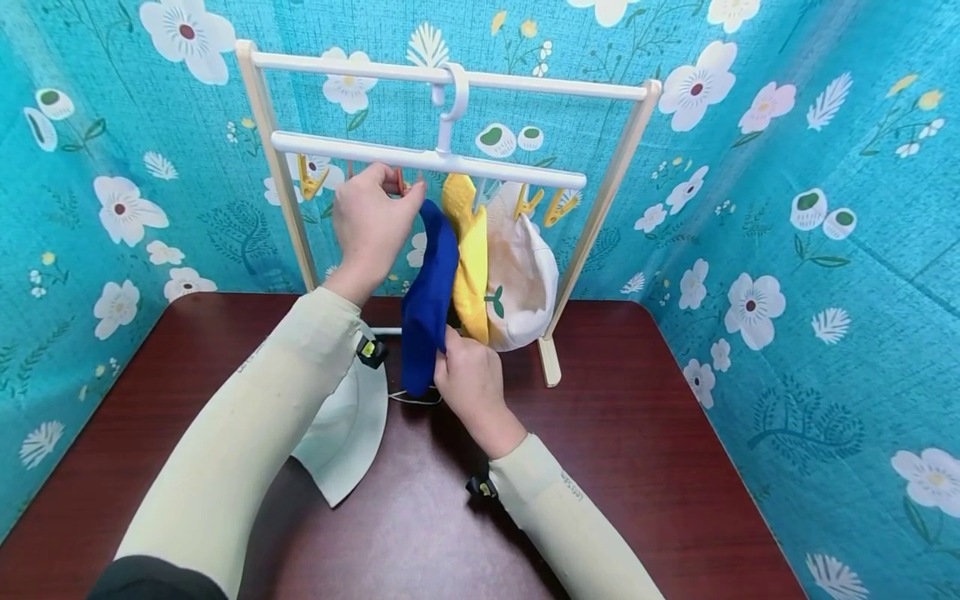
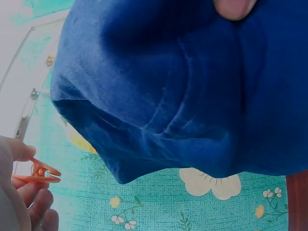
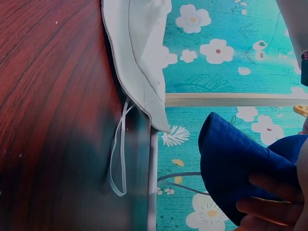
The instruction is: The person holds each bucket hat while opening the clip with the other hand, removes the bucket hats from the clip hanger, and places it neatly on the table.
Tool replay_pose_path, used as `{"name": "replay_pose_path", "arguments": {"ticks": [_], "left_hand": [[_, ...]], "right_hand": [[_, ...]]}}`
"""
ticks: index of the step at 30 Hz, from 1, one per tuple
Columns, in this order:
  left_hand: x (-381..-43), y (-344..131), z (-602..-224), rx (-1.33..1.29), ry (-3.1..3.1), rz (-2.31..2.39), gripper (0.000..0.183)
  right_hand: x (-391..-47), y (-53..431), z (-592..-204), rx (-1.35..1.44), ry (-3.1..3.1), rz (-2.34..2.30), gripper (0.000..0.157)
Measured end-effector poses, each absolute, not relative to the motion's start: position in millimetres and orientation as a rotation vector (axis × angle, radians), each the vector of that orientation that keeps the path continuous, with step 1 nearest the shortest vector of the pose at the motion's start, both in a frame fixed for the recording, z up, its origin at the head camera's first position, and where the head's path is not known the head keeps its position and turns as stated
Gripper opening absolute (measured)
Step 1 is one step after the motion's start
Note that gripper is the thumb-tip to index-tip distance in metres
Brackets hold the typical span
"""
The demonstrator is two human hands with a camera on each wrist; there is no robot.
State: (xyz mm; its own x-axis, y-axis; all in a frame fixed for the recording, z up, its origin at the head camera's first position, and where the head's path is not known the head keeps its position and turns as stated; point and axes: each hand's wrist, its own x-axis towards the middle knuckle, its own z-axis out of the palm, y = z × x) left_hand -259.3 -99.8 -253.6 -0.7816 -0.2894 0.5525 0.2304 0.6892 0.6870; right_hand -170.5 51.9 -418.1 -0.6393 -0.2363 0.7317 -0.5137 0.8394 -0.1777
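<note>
My left hand (image 1: 375, 221) is raised just under the white hanger bar (image 1: 360, 152) and pinches an orange clothespin (image 2: 45, 171) between thumb and fingers. The clothespin's tips stand apart with no cloth between them in the left wrist view. Lower down, my right hand (image 1: 472, 375) grips a blue cloth hat (image 1: 431, 283) by its lower edge, fingers curled behind the fabric. The hat hangs upward from that grip, its top reaching close beside my left fingers. Right of it, a yellow hat (image 1: 471, 275) and a white hat (image 1: 528, 283) with a green sprout hang from the bar.
A pale brimmed hat (image 1: 348, 437) with a thin cord (image 3: 118, 159) lies on the dark red table (image 1: 637, 467). The hanger hooks over a wooden rack (image 1: 615, 196). Yellow clothespins (image 1: 558, 208) dangle at the bar's ends. Flowered turquoise cloth (image 1: 750, 208) surrounds the table.
</note>
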Motion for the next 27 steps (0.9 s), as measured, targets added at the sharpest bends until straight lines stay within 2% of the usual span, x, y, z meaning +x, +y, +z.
{"name": "replay_pose_path", "arguments": {"ticks": [9,27], "left_hand": [[-260,-100,-257,0.031,-2.224,-1.019,0.039],[-262,-105,-262,-0.046,-2.138,-1.053,0.033]], "right_hand": [[-171,53,-414,0.545,-2.249,0.457,0.006],[-169,51,-410,0.553,-2.266,0.451,0.007]]}}
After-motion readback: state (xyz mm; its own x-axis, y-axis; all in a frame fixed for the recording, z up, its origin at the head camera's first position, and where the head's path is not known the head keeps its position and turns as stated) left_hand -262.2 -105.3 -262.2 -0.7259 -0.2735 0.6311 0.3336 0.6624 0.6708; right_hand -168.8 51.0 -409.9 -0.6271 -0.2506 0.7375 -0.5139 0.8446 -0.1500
